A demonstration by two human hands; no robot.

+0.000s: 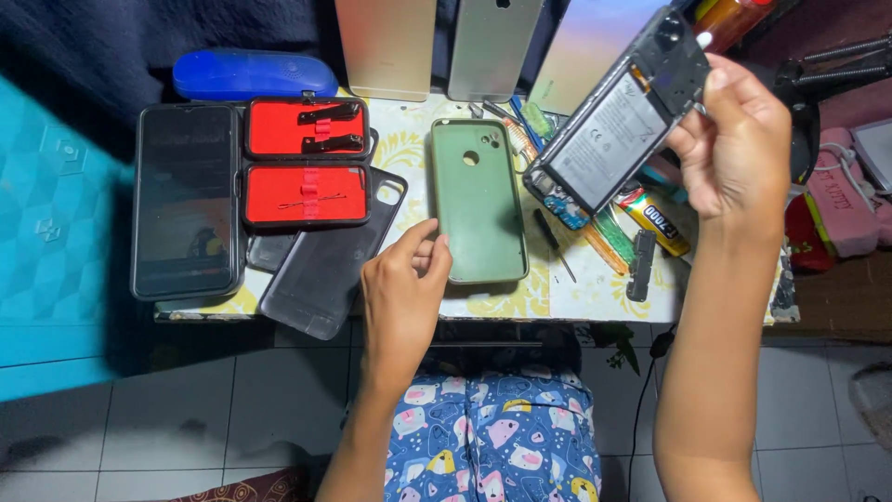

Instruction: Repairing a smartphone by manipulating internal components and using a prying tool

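Observation:
My right hand (pixel 739 139) holds an opened phone (pixel 618 116) raised above the table, its back off so the battery and circuit parts show. My left hand (pixel 404 293) rests at the table's front edge, fingertips touching the left lower side of a green phone case (pixel 476 200) that lies inside-up on the table. A thin screwdriver (pixel 554 244) lies just right of the green case.
An open red-lined tool case (pixel 307 163) and a black phone (pixel 186 200) lie at the left, with a dark phone cover (pixel 325 256) below them. A blue case (pixel 253 74) sits behind. Two phone backs (pixel 437 46) lean at the rear. A glue tube (pixel 655 218) and small parts lie at the right.

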